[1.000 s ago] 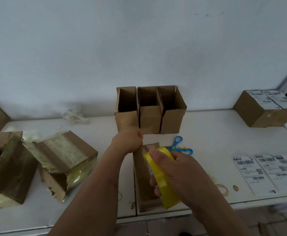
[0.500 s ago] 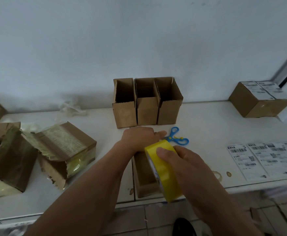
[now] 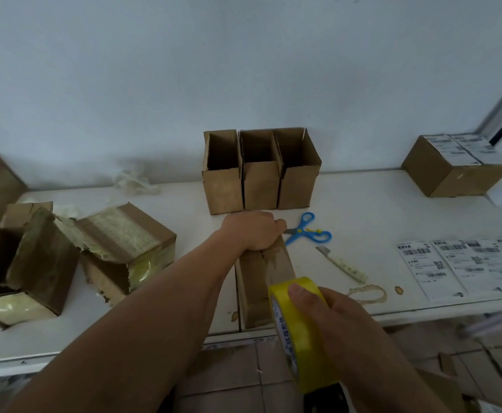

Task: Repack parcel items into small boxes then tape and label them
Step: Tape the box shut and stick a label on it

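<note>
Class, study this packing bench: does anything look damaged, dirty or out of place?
Yes. The opened parcels on the left have torn flaps with ragged yellowish tape hanging off. Brown ring stains mark the white table near the shipping labels. Crumpled wrapping lies against the wall.

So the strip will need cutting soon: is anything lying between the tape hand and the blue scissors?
Nothing visible blocks that path. The right hand grips the yellow tape roll at the box's near end; the blue scissors lie beyond on bare table. A small utility knife lies just right of that line.
</note>
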